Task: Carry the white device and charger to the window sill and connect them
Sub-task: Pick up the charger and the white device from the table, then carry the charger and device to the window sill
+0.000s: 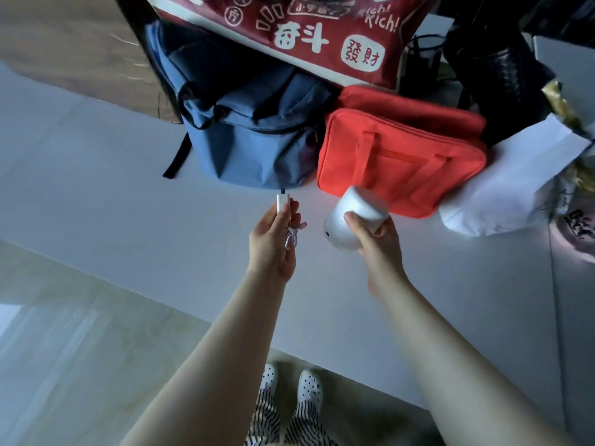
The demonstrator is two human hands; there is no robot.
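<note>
— Two things are in hand: the device in the right hand, the charger in the left hand. Both hang over the sill, neither set down.

— How are they held?

— The right fingers wrap the device from below, thumb pressed on its side. It is tilted, with a small dark spot low on its wall turned toward the charger; that is probably the port, which would explain the tilt. The left fingers close round the charger's white block, its end poking up past the fingertips.

— And the cable?

— A pale loop lies bundled in the left palm, likely kept there so it doesn't trail. The plug end is too small to pick out.

— What does the device look like?

— A smooth, white, rounded cylinder, flat on top, plain apart from that spot.

— Around it?

— A red bag lies just behind the device, a blue backpack behind the charger, white paper to the right. They seem apart, not yet joined.
</note>
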